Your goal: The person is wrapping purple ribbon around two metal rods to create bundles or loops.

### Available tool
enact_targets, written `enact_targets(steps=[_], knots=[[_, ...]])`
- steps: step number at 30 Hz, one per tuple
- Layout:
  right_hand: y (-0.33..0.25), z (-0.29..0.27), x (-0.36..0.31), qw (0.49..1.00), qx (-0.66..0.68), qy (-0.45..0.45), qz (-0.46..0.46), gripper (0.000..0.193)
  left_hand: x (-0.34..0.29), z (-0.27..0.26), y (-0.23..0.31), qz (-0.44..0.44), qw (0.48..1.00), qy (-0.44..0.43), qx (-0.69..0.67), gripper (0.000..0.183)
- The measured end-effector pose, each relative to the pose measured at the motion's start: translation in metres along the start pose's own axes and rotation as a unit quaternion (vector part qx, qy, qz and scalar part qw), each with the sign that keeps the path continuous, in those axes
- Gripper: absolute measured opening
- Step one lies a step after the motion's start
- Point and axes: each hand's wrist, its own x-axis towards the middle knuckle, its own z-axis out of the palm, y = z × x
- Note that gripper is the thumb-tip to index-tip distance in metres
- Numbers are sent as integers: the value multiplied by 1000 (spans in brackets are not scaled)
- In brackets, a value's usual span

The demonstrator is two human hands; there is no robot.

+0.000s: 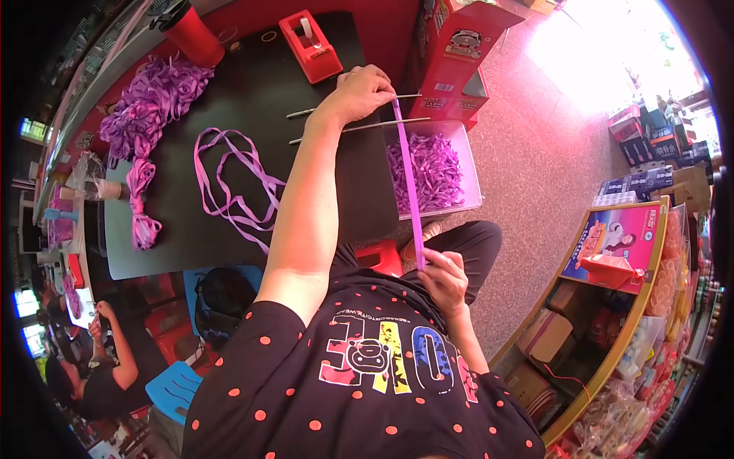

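Note:
A purple ribbon (410,180) runs taut between my hands. My left hand (361,93) reaches over the table's far right corner, its fingers closed on the ribbon's upper end beside a thin metal rod (409,96). Lower down, near my lap, my right hand (445,277) pinches the ribbon's other end. A second thin rod (359,128) lies roughly parallel to the first, and both stick out past the table edge. Under the ribbon stands a white bin (472,176) filled with short purple ribbon pieces (436,172). A long loose ribbon (224,172) loops across the dark table (172,206).
A heap of purple ribbon (157,107) lies at the table's left, near a red cylinder (191,34). A red tape dispenser (310,47) sits at the back. Red cartons (459,61) stand beyond the bin. A display cabinet (604,306) is at right; another person (115,375) sits at left.

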Motion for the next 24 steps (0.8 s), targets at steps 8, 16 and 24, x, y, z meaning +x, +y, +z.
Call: enact_targets(steps=[8,16,24], knots=[[-27,-12,7,999,-8,-14,43,28,-1,3,-1,22,1000,14,11,20],[-60,-40,27,1000,8,8,-6,29,0,8,-10,39,999,30,5,16],[-103,-70,165,984,149,11,-97,41,-1,12,-16,35,999,25,19,15]])
